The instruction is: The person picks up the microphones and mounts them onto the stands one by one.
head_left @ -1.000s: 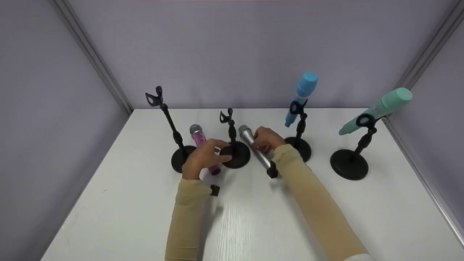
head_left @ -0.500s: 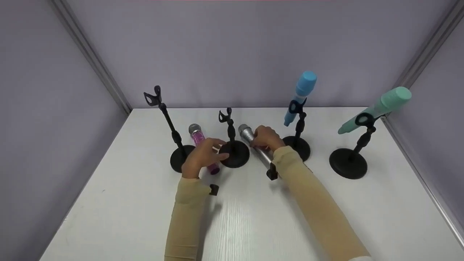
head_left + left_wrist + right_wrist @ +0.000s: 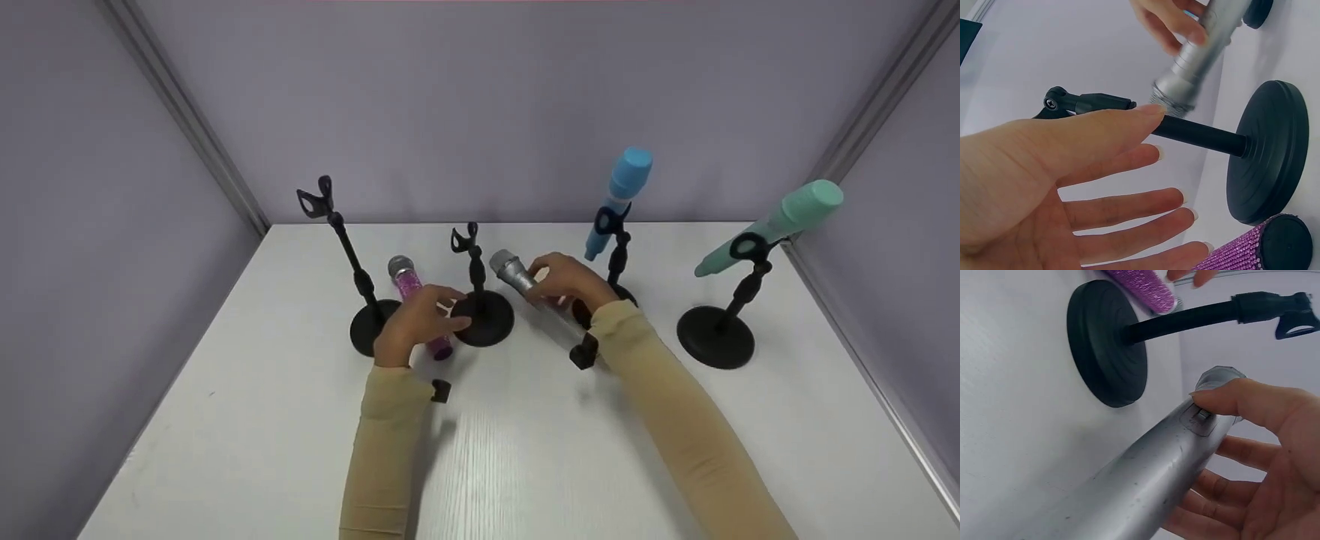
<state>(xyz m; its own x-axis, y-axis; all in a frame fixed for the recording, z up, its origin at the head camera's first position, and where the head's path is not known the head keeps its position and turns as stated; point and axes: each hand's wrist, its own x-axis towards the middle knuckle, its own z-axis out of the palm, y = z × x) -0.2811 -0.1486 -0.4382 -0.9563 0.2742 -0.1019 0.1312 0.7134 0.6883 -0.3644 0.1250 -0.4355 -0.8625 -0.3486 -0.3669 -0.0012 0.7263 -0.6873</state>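
My right hand (image 3: 571, 280) grips a silver microphone (image 3: 516, 273) around its body, thumb by the switch in the right wrist view. The microphone (image 3: 1145, 472) slants with its mesh head towards the short black microphone stand (image 3: 484, 321), whose clip holds nothing. My left hand (image 3: 418, 324) hovers beside that stand's base (image 3: 1269, 152), fingers loosely extended and thumb apart, holding nothing. Partly hidden under the left hand, a glittery pink microphone (image 3: 409, 283) lies on the table.
A taller stand (image 3: 351, 255) with a vacant clip stands at the left. Two stands on the right carry a blue microphone (image 3: 628, 176) and a green microphone (image 3: 806, 206). Walls (image 3: 480, 112) enclose the white table (image 3: 247, 420) at the back and sides.
My right hand has shifted slightly to the right and back, and the silver microphone has risen off the table in its grip. My left hand stays nearly still.
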